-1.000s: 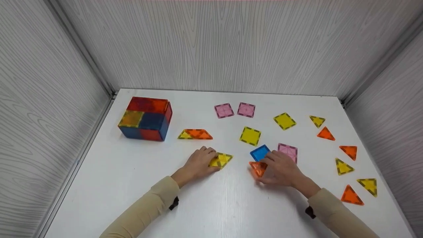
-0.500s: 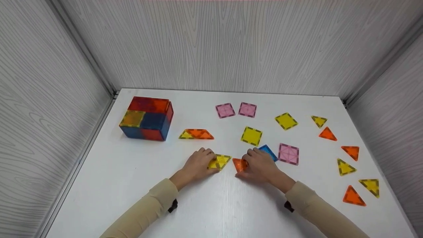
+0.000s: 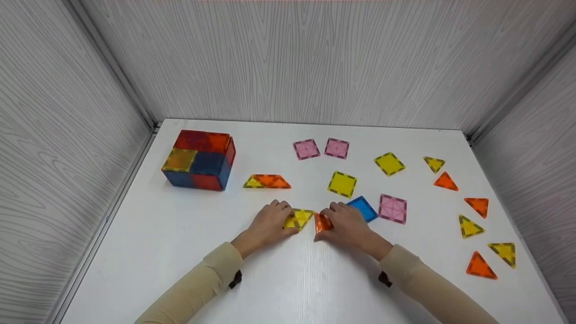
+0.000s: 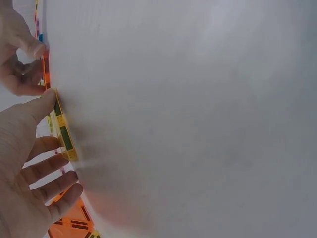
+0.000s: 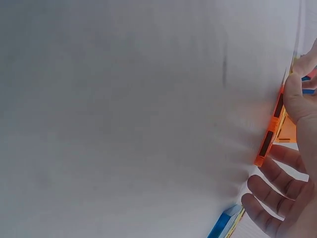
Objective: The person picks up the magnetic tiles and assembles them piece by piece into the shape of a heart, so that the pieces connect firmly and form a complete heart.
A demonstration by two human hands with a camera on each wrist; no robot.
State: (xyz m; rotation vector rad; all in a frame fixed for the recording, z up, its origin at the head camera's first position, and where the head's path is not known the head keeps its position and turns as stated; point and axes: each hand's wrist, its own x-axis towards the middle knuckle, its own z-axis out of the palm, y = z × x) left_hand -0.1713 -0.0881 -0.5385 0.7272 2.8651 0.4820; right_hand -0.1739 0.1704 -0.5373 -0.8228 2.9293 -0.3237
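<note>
In the head view, my left hand (image 3: pixel 269 222) pinches yellow triangular magnetic tiles (image 3: pixel 302 218) by their left side, thumb on the near edge. The left wrist view shows the yellow tile's edge (image 4: pixel 66 135) between that thumb and the fingers. Just to the right, my right hand (image 3: pixel 347 226) pinches an orange triangular magnetic tile (image 3: pixel 321 223), seen edge-on as an orange strip (image 5: pixel 271 131) in the right wrist view. The upper corners of the yellow and orange tiles almost meet; whether they touch I cannot tell. My fingers hide part of both.
A box of red, blue and yellow tiles (image 3: pixel 198 159) stands at the left. Behind my hands lies a yellow-and-orange tile strip (image 3: pixel 267 182). A blue square tile (image 3: pixel 362 209) and a pink square tile (image 3: pixel 393 209) lie right; several loose triangles, including an orange one (image 3: pixel 481 266), lie farther right.
My right hand has carried the orange tile leftward, away from beside the blue square, up to the yellow tiles. The blue square has shifted slightly right. My left hand has barely moved.
</note>
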